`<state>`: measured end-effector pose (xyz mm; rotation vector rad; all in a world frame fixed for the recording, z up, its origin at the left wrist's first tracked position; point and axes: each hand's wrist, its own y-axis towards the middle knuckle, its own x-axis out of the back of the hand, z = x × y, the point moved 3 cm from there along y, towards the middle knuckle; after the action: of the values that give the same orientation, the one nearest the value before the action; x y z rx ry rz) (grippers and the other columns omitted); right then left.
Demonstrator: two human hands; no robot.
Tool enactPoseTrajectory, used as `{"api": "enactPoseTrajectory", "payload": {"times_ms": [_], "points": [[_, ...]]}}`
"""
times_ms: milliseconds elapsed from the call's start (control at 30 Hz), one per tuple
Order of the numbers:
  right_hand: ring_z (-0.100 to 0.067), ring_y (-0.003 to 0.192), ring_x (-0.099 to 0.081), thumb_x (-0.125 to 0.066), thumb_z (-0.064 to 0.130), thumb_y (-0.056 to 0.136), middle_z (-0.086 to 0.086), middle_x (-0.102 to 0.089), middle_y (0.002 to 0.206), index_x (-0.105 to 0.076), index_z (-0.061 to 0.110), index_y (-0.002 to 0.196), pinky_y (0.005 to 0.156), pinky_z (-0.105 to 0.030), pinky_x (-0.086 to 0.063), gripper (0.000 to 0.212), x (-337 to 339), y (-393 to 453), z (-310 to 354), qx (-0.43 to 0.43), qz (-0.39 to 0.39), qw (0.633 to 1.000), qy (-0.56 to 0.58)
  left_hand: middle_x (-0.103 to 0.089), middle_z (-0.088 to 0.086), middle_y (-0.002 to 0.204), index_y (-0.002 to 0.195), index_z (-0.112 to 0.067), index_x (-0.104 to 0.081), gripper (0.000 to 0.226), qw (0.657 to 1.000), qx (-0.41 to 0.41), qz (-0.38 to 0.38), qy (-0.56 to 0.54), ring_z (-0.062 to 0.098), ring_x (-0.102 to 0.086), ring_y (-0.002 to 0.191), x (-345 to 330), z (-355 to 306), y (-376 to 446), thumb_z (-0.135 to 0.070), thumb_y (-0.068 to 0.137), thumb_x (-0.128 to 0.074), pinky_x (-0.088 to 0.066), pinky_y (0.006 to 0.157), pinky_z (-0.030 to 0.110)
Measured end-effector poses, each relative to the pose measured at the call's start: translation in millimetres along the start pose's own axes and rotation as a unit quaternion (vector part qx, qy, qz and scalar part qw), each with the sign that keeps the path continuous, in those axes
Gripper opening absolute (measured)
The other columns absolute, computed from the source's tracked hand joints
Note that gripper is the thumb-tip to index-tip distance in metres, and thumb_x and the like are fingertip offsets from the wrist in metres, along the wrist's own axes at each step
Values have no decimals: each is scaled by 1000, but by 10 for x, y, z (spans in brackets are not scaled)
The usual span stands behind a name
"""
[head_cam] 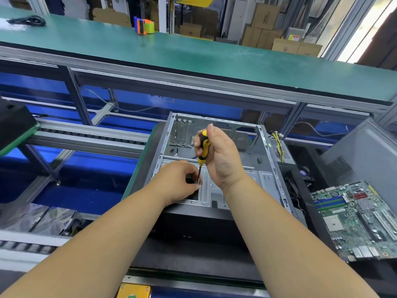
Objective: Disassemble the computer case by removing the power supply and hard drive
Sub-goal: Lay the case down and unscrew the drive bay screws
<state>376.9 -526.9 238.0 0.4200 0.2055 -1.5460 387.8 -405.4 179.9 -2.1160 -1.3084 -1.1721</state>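
Hands work inside an open grey metal computer case [266, 151], which lies on its side just ahead of the person with its interior facing up. The right hand [219, 155] has its grip clamped around the yellow and black handle of a screwdriver [203, 150], held nearly upright so that the thin dark shaft points down into the case's near section. The left hand [179, 180] reaches in from the left; its fingers are curled and pinched together right at the lower end of the shaft, beside a dark component that the hand mostly hides. Whether the fingertips hold a screw or the shaft's tip itself cannot be told.

Just beyond the case's far right corner sits a grey perforated metal box with a bundle of yellow and black wires [278, 145] rising from it; it looks like a power supply lying outside the case. Right of the case, a green printed circuit motherboard [356, 220] with blue and green slots lies flat on a dark surface. Behind it stands a second grey case panel [365, 151] with a mesh vent.

Further back runs a long green tabletop [193, 54], carrying an orange and blue tape dispenser [143, 25] and a heap of black cable [28, 20]. Cardboard boxes [266, 29] are stacked behind it.
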Motion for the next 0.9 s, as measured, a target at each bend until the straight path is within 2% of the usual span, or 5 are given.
{"api": "enactPoseTrajectory", "payload": {"times_ms": [267,433,567,733,900], "points": [[-12,51,-37,-30,34,107,-3,-43,57,-54,9,69,51,-23,-30,51,-160,-49,-24,-6,27,998,-49,-57,-20,77,65,-39,-55,21,1000,5,3,-7,-4,-53,78,4,9,-13,-38,77,-73,-38,68,16],[-13,52,-30,-41,38,94,0,-38,55,-46,11,79,54,-27,-24,31,-163,-56,-29,-9,51,998,-19,-54,-19,73,58,-43,-51,28,1000,12,-1,-7,-2,-51,75,12,-16,-16,-35,75,-72,-32,66,11],[-16,58,-41,-47,34,95,-1,-50,63,-42,17,79,57,-23,-36,24,-86,-35,-26,-15,40,998,-52,-55,-20,75,66,-51,-57,26,1000,3,6,-6,3,-51,77,22,-37,-13,-32,76,-72,-35,69,13],[-17,64,-54,-44,26,104,-4,-61,72,-50,13,82,66,-26,-48,26,-34,41,39,-37,10,998,-43,-62,-10,92,92,-29,-70,14,999,-4,27,17,12,-58,94,42,-52,-13,-32,78,-71,-48,90,35],[-14,56,-40,-34,30,107,-4,-47,63,-53,10,80,55,-24,-35,39,-74,53,25,-54,9,998,-28,-59,-15,86,87,-33,-68,10,1000,2,29,8,9,-56,89,53,-67,-19,-28,79,-71,-46,88,30]]}}
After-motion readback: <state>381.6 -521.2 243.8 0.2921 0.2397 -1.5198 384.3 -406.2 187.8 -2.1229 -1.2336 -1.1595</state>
